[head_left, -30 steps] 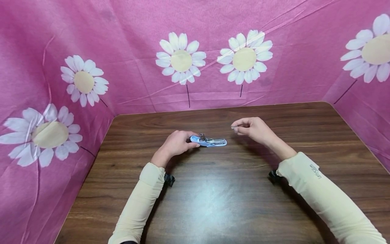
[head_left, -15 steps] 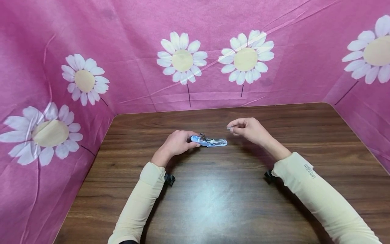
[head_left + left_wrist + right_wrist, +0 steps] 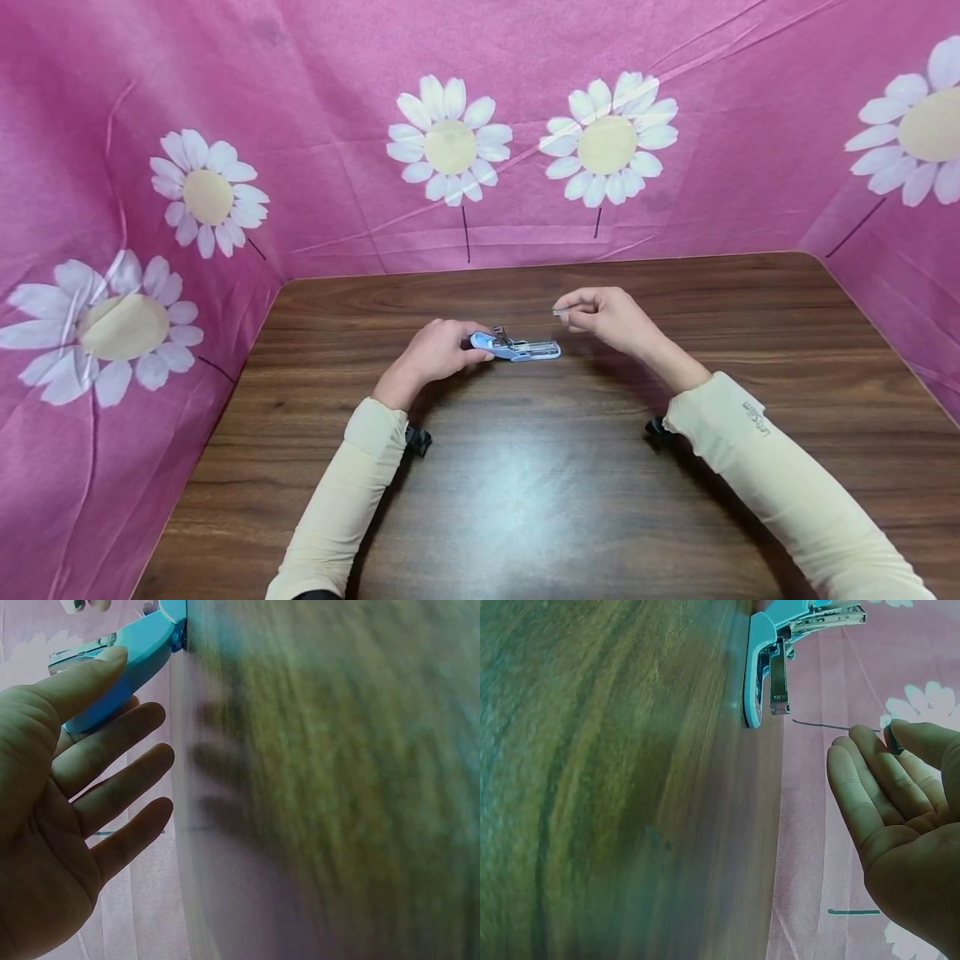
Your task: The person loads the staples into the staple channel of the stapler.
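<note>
A light blue stapler [image 3: 536, 352] lies swung wide apart near the middle of the table, its metal magazine and inner parts exposed. My left hand [image 3: 437, 352] holds its left end between thumb and index finger, and the other fingers extend below the stapler [image 3: 139, 652] in the left wrist view. To the right and slightly farther back, my right hand [image 3: 613, 318] pinches a short grey strip of staples [image 3: 559, 312] between thumb and index finger. The strip [image 3: 893, 740] shows as a small dark piece in the right wrist view, apart from the stapler [image 3: 759, 645].
The brown wood-grain table [image 3: 510, 467] spreads out under both forearms. Behind it and at its sides hangs a pink cloth [image 3: 330, 125] printed with white daisies. A dark wrist mount [image 3: 418, 441] sits by the left cuff.
My right hand has moved a little left toward the stapler with the staple strip pinched in it. The left hand and the stapler stay almost in place.
</note>
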Available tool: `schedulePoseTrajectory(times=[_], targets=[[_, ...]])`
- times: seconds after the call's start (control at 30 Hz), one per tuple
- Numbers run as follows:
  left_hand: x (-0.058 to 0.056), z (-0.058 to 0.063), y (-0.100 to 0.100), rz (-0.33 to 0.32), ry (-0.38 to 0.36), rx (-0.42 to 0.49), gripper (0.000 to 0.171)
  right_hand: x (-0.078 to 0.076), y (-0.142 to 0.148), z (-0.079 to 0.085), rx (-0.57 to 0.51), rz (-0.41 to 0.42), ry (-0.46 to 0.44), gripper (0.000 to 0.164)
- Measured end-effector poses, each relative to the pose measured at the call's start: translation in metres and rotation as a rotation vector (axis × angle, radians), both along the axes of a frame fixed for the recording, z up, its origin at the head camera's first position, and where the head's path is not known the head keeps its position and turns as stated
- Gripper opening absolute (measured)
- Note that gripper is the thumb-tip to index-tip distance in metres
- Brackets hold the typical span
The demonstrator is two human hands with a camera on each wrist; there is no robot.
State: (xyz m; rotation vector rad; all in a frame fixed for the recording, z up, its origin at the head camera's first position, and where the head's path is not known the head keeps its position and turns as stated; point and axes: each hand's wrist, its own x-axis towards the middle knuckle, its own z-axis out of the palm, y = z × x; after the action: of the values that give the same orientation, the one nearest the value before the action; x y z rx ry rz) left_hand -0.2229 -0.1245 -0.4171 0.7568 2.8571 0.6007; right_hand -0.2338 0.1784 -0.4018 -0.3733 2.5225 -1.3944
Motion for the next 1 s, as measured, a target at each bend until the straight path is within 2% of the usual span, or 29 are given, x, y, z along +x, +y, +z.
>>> schedulePoseTrajectory(times=[0.23,0.37,0.63,1.0], targets=[[0.003,0.000,-0.004,0.016,-0.013,0.006,0.041,-0.002,-0.008,0.000,-0.041,0.018,-0.015,0.025],[0.003,0.000,-0.003,0.015,-0.009,0.005,0.041,-0.001,-0.011,0.002,-0.031,0.015,-0.013,0.026],[0.002,0.000,-0.001,0.009,-0.005,0.005,0.041,0.000,-0.011,0.002,0.021,0.011,0.048,0.021],[0.001,0.002,0.002,0.003,-0.007,0.007,0.039,-0.001,-0.013,0.002,-0.008,-0.001,0.051,0.019]])
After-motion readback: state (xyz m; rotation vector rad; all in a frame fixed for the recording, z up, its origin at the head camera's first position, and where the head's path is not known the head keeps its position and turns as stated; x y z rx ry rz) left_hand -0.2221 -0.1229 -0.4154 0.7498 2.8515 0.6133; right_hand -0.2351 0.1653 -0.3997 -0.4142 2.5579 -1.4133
